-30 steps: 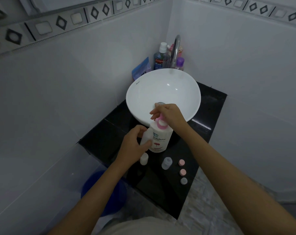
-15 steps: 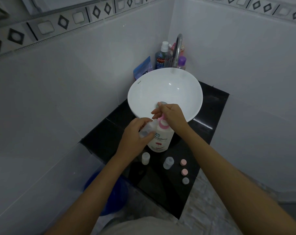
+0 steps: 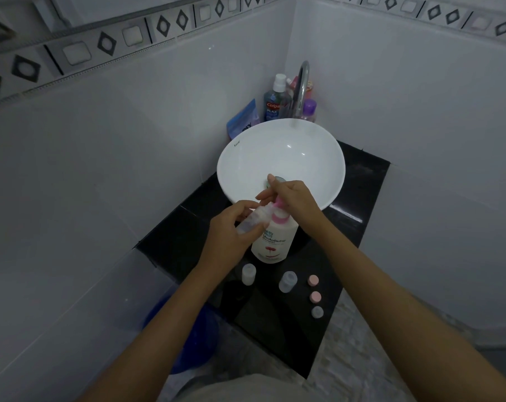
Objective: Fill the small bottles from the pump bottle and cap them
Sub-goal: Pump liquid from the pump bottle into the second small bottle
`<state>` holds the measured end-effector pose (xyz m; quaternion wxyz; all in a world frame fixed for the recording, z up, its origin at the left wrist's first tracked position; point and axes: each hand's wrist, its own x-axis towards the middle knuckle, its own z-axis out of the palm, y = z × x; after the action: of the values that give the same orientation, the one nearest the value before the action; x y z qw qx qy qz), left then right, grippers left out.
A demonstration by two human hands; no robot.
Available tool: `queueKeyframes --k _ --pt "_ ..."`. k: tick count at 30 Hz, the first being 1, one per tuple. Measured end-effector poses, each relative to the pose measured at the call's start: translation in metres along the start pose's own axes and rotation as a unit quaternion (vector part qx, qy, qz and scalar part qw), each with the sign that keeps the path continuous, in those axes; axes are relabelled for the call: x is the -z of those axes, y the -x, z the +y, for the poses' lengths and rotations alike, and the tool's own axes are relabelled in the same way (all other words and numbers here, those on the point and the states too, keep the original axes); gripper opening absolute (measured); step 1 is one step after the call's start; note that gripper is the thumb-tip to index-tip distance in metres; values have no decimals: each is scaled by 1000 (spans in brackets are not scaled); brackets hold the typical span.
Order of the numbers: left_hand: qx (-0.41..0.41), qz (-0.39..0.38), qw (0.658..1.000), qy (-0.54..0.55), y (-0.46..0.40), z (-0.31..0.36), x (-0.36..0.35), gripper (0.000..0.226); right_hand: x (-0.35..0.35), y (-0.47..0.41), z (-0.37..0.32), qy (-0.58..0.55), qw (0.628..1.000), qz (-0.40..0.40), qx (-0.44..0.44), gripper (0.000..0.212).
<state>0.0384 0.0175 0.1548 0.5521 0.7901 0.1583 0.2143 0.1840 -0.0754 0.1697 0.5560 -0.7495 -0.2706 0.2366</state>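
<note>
A white pump bottle (image 3: 272,242) with a pink pump head stands on the black counter (image 3: 275,338) in front of the sink. My right hand (image 3: 292,198) rests on top of the pump head. My left hand (image 3: 231,230) grips a small clear bottle (image 3: 253,220), tilted with its mouth at the pump's nozzle. Two more small bottles stand uncapped nearer me, one white (image 3: 248,274) and one bluish (image 3: 288,281). Two pink caps (image 3: 313,280) (image 3: 315,297) and a grey cap (image 3: 317,311) lie in a line to their right.
A white basin (image 3: 280,158) sits behind the pump bottle with a chrome tap (image 3: 302,85) at its back. Mouthwash (image 3: 275,100), a purple bottle (image 3: 309,109) and a blue pouch (image 3: 243,120) crowd the corner. A blue bucket (image 3: 188,338) stands on the floor, lower left. Tiled walls close both sides.
My left hand has lifted the small clear bottle from beside the pump bottle's body up to the nozzle and tilted it. My right hand stays on the pump head.
</note>
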Motion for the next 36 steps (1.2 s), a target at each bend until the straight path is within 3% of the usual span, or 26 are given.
queueKeyframes --k 6,14,21,28,36 --pt "30 -1 999 27 -2 0 0 30 -6 -5 9 22 999 37 -2 46" --pt "59 -3 997 47 1 -3 -5 31 -11 -2 22 18 999 27 -23 46" --pt "34 12 998 47 -1 2 -2 29 5 -5 1 30 999 -39 -20 45" --pt "37 18 997 64 -2 1 -3 30 -4 -7 2 35 999 12 -36 48" --pt "73 1 996 59 3 -5 -6 29 -12 -1 11 17 997 7 -79 44"
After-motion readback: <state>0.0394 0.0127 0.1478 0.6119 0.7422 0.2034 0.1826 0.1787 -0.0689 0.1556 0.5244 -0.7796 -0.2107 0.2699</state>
